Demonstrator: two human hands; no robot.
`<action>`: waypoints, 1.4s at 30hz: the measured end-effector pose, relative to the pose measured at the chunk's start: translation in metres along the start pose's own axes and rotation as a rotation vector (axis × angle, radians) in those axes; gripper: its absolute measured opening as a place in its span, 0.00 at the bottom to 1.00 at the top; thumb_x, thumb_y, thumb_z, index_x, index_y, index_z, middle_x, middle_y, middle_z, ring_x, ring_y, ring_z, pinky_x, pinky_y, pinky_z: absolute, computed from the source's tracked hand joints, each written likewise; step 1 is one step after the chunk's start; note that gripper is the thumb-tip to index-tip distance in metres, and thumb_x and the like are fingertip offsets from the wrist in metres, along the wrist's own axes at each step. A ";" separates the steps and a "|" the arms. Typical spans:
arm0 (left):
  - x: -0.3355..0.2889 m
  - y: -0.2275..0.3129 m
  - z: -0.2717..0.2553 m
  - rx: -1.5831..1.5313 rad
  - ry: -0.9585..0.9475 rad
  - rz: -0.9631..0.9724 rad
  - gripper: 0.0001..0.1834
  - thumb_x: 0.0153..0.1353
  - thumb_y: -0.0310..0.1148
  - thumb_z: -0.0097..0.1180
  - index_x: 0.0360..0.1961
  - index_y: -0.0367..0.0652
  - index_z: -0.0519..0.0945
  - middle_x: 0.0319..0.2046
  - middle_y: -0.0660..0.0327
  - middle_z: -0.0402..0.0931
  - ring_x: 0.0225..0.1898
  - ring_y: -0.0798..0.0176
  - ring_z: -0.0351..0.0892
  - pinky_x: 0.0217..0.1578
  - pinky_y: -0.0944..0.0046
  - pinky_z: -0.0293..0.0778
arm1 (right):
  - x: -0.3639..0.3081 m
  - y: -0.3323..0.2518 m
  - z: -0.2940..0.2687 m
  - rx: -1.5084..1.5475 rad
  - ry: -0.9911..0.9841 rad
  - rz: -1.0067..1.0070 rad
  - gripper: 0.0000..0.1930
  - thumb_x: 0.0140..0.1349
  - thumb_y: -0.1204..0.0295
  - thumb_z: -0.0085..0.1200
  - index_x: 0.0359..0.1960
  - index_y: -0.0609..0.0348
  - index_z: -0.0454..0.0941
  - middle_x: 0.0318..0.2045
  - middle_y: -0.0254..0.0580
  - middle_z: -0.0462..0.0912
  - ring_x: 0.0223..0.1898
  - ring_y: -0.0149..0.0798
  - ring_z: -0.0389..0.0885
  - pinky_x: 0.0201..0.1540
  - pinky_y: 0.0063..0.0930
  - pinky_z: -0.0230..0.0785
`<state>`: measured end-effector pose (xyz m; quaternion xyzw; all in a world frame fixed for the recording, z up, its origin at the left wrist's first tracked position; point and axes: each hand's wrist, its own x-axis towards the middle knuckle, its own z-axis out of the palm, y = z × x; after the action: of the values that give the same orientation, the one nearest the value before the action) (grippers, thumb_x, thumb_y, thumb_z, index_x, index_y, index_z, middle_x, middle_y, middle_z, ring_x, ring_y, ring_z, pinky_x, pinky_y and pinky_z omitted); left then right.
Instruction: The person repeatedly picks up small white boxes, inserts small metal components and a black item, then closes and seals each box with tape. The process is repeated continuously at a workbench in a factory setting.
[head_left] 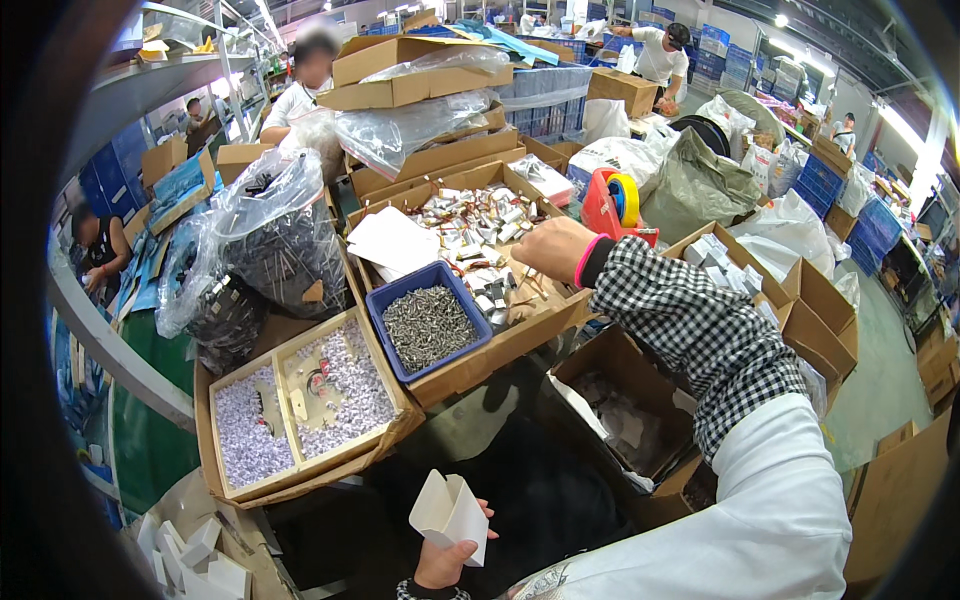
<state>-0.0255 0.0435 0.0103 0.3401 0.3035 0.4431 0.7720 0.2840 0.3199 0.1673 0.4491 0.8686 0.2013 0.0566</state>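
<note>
My left hand (446,560) grips a small white carton (452,515) at the near middle; the carton's open end faces up. My right hand (552,250) is stretched out over a cardboard box (520,335) of small silver and white parts with wires (470,215). Its fingers curl downward, and whatever they hold is hidden beneath them. A pink band and a black cuff circle that wrist, above a checked sleeve. In the same box, nearer me, sits a blue bin (378,335) full of screws (430,328). White sheets (393,238) lie behind the bin.
A divided wooden tray (292,410) of small white pieces stands left of the bin. White cartons (200,560) lie at lower left. A red dispenser with yellow tape (610,205) is beyond my right hand. An open cardboard box (625,400) sits below my right arm. Other people work farther off.
</note>
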 end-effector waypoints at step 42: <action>0.013 0.004 0.005 -0.146 -0.200 -0.209 0.48 0.44 0.58 0.67 0.58 0.37 0.64 0.49 0.51 0.70 0.50 0.57 0.73 0.42 0.59 0.77 | -0.070 -0.228 -0.033 1.302 0.399 -0.187 0.10 0.49 0.76 0.65 0.33 0.57 0.79 0.34 0.38 0.77 0.33 0.39 0.79 0.33 0.27 0.74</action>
<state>-0.0182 0.0549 0.0145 0.2919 0.2259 0.3454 0.8628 0.1435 0.1367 0.1009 0.2692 0.8416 -0.2887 -0.3688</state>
